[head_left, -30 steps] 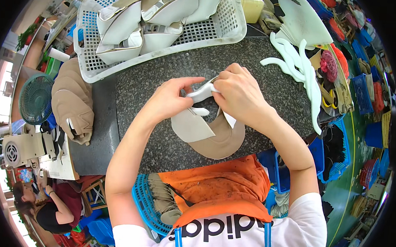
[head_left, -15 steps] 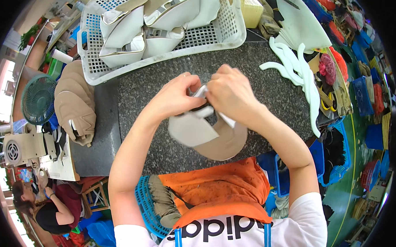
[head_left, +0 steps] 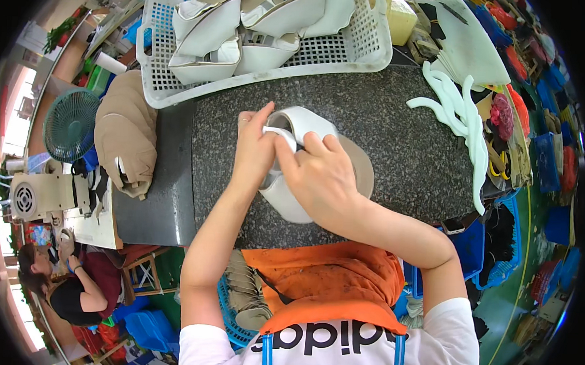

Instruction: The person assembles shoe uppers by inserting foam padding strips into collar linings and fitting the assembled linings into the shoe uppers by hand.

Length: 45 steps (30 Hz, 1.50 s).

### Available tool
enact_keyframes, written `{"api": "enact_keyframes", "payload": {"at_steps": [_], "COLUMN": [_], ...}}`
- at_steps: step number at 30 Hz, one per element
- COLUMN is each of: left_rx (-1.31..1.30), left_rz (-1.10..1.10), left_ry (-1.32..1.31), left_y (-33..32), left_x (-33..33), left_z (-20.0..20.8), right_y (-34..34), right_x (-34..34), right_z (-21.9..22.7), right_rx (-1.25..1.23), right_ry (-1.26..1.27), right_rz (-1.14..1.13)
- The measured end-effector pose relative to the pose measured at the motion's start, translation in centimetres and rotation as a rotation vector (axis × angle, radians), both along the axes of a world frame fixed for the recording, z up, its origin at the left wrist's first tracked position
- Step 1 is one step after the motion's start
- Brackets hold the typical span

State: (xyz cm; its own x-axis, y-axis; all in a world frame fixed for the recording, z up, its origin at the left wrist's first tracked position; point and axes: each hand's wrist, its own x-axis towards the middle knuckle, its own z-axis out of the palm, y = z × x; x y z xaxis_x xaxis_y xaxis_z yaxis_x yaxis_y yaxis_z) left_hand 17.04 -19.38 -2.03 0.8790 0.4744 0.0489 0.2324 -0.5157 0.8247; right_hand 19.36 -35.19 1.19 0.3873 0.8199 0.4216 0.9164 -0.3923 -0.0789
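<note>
A white and beige shoe upper (head_left: 313, 123) lies on the dark speckled stone slab (head_left: 410, 168) in front of me. My left hand (head_left: 253, 145) pinches the white edge of its opening, with the index finger pointing up. My right hand (head_left: 324, 174) rests across the upper, its fingers bent at the opening and pressed close to my left hand. The fingertips of the right hand are partly hidden inside or behind the material. The upper's beige end shows to the right of my right hand.
Beyond the slab stands a white plastic basket (head_left: 336, 70) with several white uppers. Beige uppers (head_left: 122, 129) are stacked at left. Pale green wavy strips (head_left: 466, 125) and yellow-handled scissors (head_left: 500, 167) lie at right. A co-worker (head_left: 82, 284) sits at far left by a machine (head_left: 44, 194).
The shoe upper has been turned and now lies lower on the slab. My right hand has come down over it, while my left hand has moved to its left edge.
</note>
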Motion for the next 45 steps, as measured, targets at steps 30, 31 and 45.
{"api": "enact_keyframes", "payload": {"at_steps": [30,31,45], "left_rx": [-0.065,-0.067,0.449], "left_rz": [-0.191,-0.187,-0.369], "left_ry": [0.034,0.084,0.408], "left_y": [-1.9,-2.0,-0.9], "left_x": [-2.0,-1.9,-4.0], "left_z": [1.2,1.5,7.1], "right_y": [-1.4,-1.5,-5.2], "right_x": [6.1,6.1,4.9], "right_z": [-3.6,-3.6,2.0], "right_rx": [0.354,0.357,-0.125], "right_ry": [0.613,0.641,0.509], "right_rz": [0.127,0.098,-0.049]}}
